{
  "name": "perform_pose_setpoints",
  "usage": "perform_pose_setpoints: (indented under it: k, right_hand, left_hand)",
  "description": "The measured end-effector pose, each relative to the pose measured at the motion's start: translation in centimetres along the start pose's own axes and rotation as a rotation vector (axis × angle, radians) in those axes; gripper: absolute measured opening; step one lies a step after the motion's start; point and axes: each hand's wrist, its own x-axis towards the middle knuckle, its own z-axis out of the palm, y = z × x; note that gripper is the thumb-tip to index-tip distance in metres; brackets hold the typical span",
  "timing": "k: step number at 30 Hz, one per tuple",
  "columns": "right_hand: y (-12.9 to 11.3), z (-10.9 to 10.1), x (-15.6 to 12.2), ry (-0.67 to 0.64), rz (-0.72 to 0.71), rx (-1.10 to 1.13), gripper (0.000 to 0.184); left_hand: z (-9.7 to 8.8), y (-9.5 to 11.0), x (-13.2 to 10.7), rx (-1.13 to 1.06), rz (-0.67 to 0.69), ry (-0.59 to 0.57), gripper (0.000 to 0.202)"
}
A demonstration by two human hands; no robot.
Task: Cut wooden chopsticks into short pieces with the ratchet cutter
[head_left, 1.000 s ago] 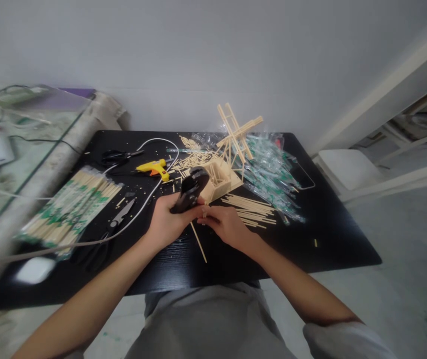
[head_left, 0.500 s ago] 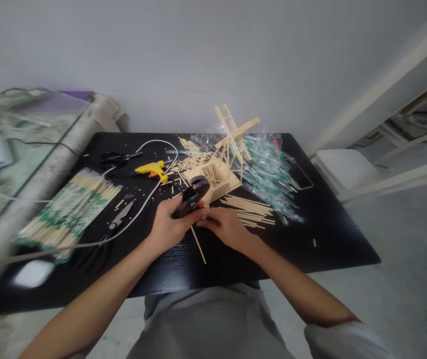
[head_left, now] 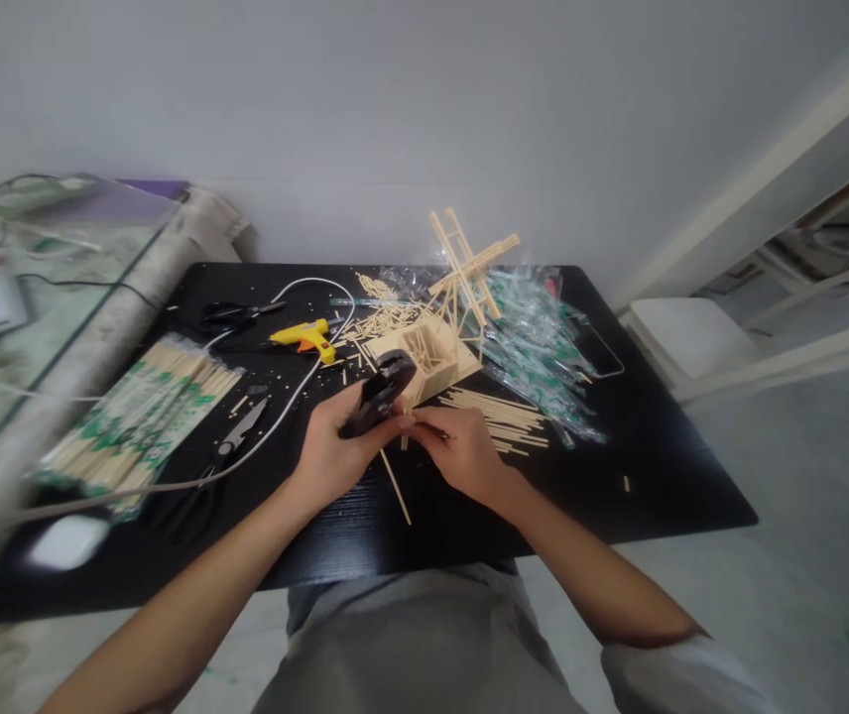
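Note:
My left hand [head_left: 331,451] is closed around a black hand tool [head_left: 376,402] with a rounded head; its exact kind is unclear. Close beside it, my right hand [head_left: 458,451] pinches with thumb and fingertips at a short wooden stick piece [head_left: 405,442], mostly hidden by the fingers. The two hands' fingertips nearly meet. Just beyond them stands a wooden stick model [head_left: 463,283] with crossed blades and a small open box [head_left: 431,359] on a flat base. One long thin stick [head_left: 396,488] lies on the table below my hands.
On the black table [head_left: 618,436] lie a yellow glue gun [head_left: 303,339] with a white cord, scissors [head_left: 240,433], a second black-handled pair [head_left: 238,313], packed sticks [head_left: 127,426], loose sticks [head_left: 503,421], cut bits [head_left: 387,319] and green-printed wrappers [head_left: 536,347]. A white case [head_left: 68,542] sits front left.
My right hand's fingers have shifted slightly, and the short stick piece now points down below the fingertips. The left hand and its black tool stay almost still.

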Motion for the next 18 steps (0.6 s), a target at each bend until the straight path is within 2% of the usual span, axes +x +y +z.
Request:
perform_pose_setpoints:
  k: [3,6,8,12,15,18]
  right_hand:
    - [-0.1,0.0,0.0,0.014,-0.030,-0.002,0.020]
    - [-0.3,0.0,-0.1,0.014,-0.036,0.027,0.017]
    - [-0.4,0.0,-0.1,0.007,-0.031,0.045,0.016]
    - [-0.4,0.0,0.1,-0.009,-0.038,0.056,0.017]
    - [-0.4,0.0,0.2,-0.012,-0.058,0.029,0.018]
    - [-0.4,0.0,0.3,0.008,-0.087,-0.006,0.021]
  left_hand:
    - [-0.9,-0.1,-0.1,0.075,0.042,-0.077,0.017]
    - [-3.1,-0.1,-0.2,0.235,0.087,-0.124,0.022]
    - [-4.9,0.1,-0.2,0.397,0.119,-0.117,0.028]
    - [-7.8,1.3,0.3,0.838,0.228,-0.222,0.047]
    - [-8.6,2.1,0.9,1.084,0.317,-0.285,0.053]
    - [-8.5,2.6,1.5,1.168,0.404,-0.333,0.052]
